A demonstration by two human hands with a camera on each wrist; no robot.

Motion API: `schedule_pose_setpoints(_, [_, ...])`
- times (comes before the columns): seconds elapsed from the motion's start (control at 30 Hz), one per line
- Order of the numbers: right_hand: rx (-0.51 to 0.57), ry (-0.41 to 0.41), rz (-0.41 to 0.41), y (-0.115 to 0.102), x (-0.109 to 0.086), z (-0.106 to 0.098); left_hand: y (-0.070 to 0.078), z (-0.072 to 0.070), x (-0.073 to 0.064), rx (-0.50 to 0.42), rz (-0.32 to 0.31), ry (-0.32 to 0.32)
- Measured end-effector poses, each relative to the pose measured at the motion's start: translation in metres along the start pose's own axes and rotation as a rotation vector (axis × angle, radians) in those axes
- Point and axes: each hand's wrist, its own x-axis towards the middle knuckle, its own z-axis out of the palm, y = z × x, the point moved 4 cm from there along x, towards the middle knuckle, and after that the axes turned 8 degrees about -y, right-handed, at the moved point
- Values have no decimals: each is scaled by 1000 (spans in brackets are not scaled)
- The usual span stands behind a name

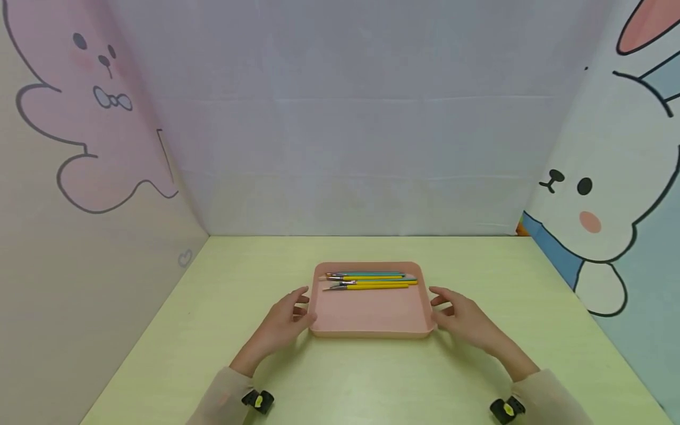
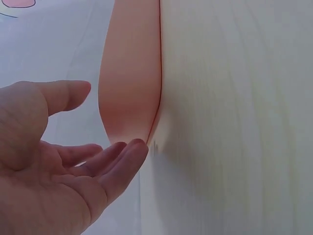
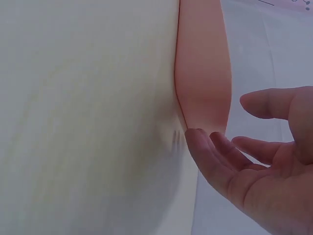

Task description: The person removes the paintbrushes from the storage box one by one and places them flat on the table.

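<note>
A shallow pink tray (image 1: 372, 313) with rounded corners lies on the table. Several paintbrushes (image 1: 372, 282) with yellow and blue-green handles lie side by side in its far half, bristles toward the left. At the tray's left side is my left hand (image 1: 287, 319), fingers slightly bent and spread, thumb at the near left corner. My right hand (image 1: 464, 319) mirrors it at the right side. In both wrist views the fingertips (image 2: 134, 147) come right at the tray's outer wall (image 3: 203, 73), with the thumbs held apart from the fingers.
The pale yellow table (image 1: 366, 383) ends at a plain light curtain (image 1: 361, 118) behind. Side panels carry cartoon drawings, a bear (image 1: 101, 118) on the left and a rabbit (image 1: 595, 195) on the right. Small black devices (image 1: 258, 401) sit on both wrists.
</note>
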Motion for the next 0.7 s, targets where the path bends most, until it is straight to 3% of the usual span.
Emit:
schedule_pose_setpoints(0.27, [-241,26,-191,-23,9,-24,-2,-3,7,5,0,15])
schedule_pose_setpoints(0.4, [-348,12,-238,-35,19,-34,-4,-1,10,-20,-13,10])
schedule_pose_setpoints(0.7, [-506,-60,-353,-57,51,-44,-4,7,14,-71,34,6])
